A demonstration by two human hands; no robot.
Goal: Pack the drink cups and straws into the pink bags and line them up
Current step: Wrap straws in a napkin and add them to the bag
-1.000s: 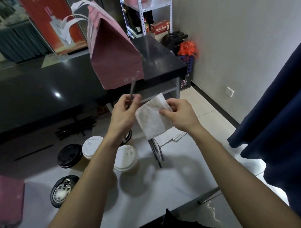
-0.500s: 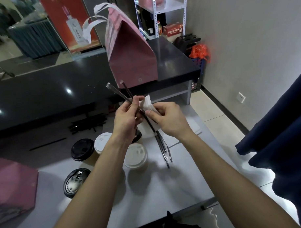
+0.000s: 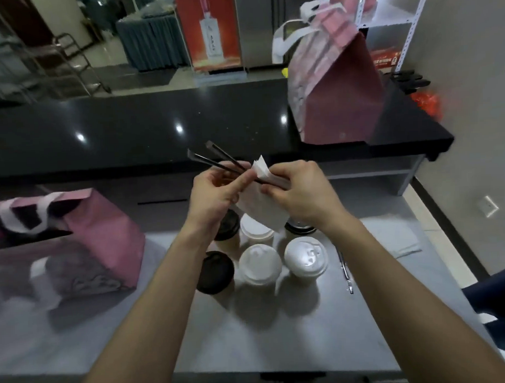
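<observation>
black straws (image 3: 216, 159) (two) pinched with napkin (image 3: 263, 202)

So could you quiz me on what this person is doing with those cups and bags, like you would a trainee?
1. True or false: the left hand holds two dark straws.
2. What does the right hand pinch? A) a white napkin B) a cup lid C) a bag handle
3. Fill in: the pink bag on the black counter stands to the ____ of the hands.

Key: 1 true; 2 A; 3 right
</observation>
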